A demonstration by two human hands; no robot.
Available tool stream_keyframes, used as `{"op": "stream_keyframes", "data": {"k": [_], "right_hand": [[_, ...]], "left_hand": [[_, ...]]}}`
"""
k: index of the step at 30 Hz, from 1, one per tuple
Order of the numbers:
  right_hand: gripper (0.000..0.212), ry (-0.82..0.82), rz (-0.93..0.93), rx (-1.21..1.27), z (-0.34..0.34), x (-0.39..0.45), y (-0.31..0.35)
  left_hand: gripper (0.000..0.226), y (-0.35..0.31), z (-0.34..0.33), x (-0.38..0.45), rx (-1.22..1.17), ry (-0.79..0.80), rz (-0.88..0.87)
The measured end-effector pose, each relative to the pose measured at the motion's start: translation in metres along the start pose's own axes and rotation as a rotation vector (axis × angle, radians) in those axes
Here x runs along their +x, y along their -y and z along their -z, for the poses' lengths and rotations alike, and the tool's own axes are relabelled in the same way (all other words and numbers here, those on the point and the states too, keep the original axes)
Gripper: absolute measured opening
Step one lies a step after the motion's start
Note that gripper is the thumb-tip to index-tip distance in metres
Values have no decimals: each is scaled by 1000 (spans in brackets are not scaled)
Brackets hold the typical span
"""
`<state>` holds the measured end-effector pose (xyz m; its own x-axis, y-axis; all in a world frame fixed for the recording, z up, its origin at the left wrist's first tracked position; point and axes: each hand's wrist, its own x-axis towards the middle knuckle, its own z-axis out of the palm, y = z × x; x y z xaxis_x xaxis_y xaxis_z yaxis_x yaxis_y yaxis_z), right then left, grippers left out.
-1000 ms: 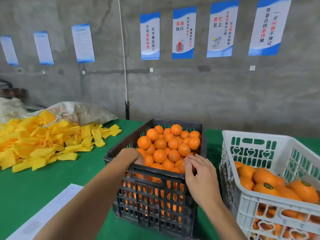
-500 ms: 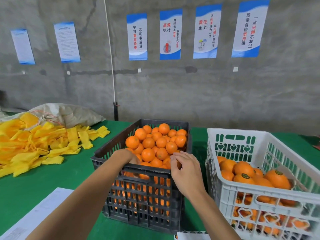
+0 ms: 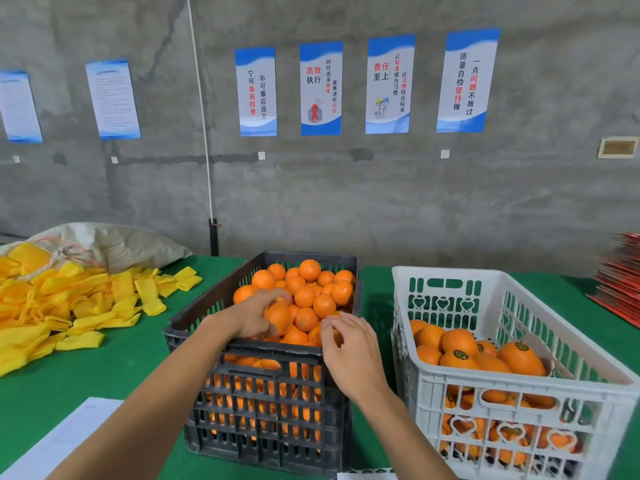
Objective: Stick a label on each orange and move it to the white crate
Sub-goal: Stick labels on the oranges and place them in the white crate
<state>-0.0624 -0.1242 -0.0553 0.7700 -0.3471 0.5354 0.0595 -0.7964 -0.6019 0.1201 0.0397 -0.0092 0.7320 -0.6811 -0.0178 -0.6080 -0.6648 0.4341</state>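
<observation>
The left hand curls around an orange atop the black crate, apparently lifting it for labelling, while the right hand hovers loose-fingered and empty just beside it, the white crate waiting further right.

You get even, soft indoor light, faint shadows, no glare; the wide lens bows the edges, and detail looks slightly soft.
</observation>
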Motion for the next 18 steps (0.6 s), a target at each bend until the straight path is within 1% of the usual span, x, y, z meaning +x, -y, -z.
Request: {"op": "stream_keyframes", "data": {"k": [1,3,5,6,8,10,12,14,16,18], "right_hand": [[38,5,-10,30,2,0,1],[54,1,-37,102,5,-2,2],[66,-83,-7,92,11,-10,3],[69,-145,15,72,14,-16,3],[71,-255,15,117,24,-34,0],[68,-314,12,173,33,-57,-10],[63,-337,7,166,41,-84,-24],[61,-348,-20,178,48,-107,-39],[61,-329,-69,163,50,-129,-55],[61,-273,-102,101,51,-151,-73]], "left_hand": [[69,-9,0,-7,-68,-117,-104],[69,-35,-7,-24,-210,-325,-305],[67,-65,-25,-45,-350,-437,-475],[66,-78,-37,-54,-356,-481,-553],[68,-101,-64,-70,-227,-571,-659],[77,-117,-94,-79,-155,-601,-689],[85,-129,-126,-86,-133,-606,-676],[88,-138,-157,-90,-101,-593,-680],[89,-142,-188,-93,-133,-544,-659],[87,-143,-218,-96,-230,-463,-586]]}}
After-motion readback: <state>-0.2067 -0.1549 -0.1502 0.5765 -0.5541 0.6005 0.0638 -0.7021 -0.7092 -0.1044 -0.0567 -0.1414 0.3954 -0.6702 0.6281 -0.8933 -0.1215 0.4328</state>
